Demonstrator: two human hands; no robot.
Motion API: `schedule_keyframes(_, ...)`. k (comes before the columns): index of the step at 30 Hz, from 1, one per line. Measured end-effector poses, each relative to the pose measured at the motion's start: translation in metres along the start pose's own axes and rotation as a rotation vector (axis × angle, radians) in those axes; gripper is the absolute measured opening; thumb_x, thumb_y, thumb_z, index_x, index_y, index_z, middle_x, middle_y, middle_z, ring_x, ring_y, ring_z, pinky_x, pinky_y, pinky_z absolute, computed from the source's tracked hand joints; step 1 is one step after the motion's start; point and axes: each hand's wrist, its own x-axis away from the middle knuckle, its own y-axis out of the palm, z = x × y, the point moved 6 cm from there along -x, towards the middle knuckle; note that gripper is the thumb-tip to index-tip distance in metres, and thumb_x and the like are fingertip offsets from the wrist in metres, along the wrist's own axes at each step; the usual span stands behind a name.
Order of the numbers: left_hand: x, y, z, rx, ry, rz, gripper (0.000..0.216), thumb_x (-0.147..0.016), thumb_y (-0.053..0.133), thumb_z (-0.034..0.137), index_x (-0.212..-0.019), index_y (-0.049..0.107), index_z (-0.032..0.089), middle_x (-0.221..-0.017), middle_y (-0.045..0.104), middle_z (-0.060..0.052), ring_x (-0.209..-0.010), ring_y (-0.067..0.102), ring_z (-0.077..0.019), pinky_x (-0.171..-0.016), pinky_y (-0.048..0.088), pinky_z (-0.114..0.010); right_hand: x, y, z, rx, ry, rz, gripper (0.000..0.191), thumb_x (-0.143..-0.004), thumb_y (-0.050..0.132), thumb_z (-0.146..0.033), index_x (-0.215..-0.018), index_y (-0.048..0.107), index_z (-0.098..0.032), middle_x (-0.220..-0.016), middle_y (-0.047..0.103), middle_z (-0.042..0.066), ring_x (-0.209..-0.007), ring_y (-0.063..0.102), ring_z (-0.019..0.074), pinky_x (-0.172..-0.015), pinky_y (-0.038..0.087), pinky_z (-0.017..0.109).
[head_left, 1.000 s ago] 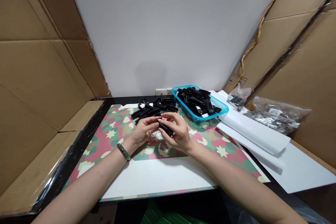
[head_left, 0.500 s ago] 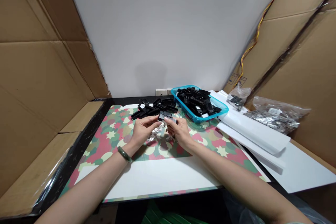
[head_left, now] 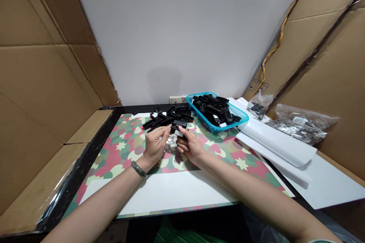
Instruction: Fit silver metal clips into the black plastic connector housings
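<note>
1. Head view: the right hand point(head_left: 191, 145) has its thumb and fingers clamped on a small black piece point(head_left: 175, 131) bearing a pale patch.
2. The left hand point(head_left: 156, 145) pinches with thumb and forefinger at the left end of that same piece, so the piece sits between the two hands, raised above the worktop point(head_left: 90, 152).
3. Just below the grip, in the gap between the hands, lies a scatter of small shiny metal bits point(head_left: 171, 142); their exact shape is too small to tell.
4. Just beyond the grip is a loose heap of black pieces point(head_left: 159, 121).
5. Beyond the grip and to its right stands a blue basket point(head_left: 234, 124) filled with similar black parts point(head_left: 212, 111).
6. Under the grip spreads a patterned cover point(head_left: 119, 146), and nearer the person lies a white sheet point(head_left: 171, 191).
7. Well to the right of the grip are rolled white paper point(head_left: 281, 141) and two clear plastic bags, a smaller bag point(head_left: 260, 105) farther back and a larger bag point(head_left: 302, 124).
8. Behind the left hand, a dark green bracelet point(head_left: 139, 169) circles the wrist.
</note>
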Motion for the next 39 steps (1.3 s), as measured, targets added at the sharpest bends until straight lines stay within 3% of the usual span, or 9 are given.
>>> schedule_keyframes(11,-0.001,0.004,-0.009,0.043,-0.143,0.038,0.029,-0.08,0.069,0.032,-0.055,0.069,0.018,-0.06,0.064,-0.003,-0.06,0.052,-0.016,-0.06,0.04,-0.027,-0.009,-0.007,0.017,-0.125,0.14,0.045,0.043,-0.067,0.081,-0.046,-0.076,0.046,-0.023,-0.035,0.025,-0.016,-0.031,0.019,0.0042,-0.034,0.019,0.017)
schedule_keyframes(19,0.001,0.004,-0.023,0.058,-0.248,0.038,0.033,-0.079,0.069,0.039,-0.055,0.067,0.017,-0.058,0.061,-0.002,-0.057,0.052,-0.0151,-0.055,0.039,-0.026,-0.008,-0.006,0.019,-0.126,0.166,0.027,0.047,-0.07,0.079,-0.055,-0.073,0.044,-0.023,-0.034,0.028,-0.015,-0.031,0.021,0.0052,-0.034,0.022,0.018)
schedule_keyframes(28,0.001,0.008,-0.027,0.163,-0.262,-0.032,0.034,-0.082,0.068,0.047,-0.077,0.077,0.015,-0.066,0.067,-0.003,-0.062,0.057,-0.0145,-0.06,0.044,-0.025,-0.009,-0.006,0.009,-0.112,0.144,0.051,0.051,-0.08,0.066,-0.066,-0.069,0.045,-0.021,-0.031,0.032,-0.012,-0.029,0.022,0.0051,-0.035,0.029,0.019)
schedule_keyframes(39,0.006,0.007,-0.04,0.191,-0.404,0.019,0.035,-0.074,0.075,0.047,-0.069,0.075,0.012,-0.062,0.069,-0.006,-0.056,0.06,-0.014,-0.055,0.047,-0.024,-0.008,-0.009,0.014,-0.094,0.158,0.091,0.048,-0.087,0.058,-0.065,-0.07,0.044,-0.022,-0.032,0.034,-0.01,-0.028,0.027,0.0073,-0.035,0.032,0.021)
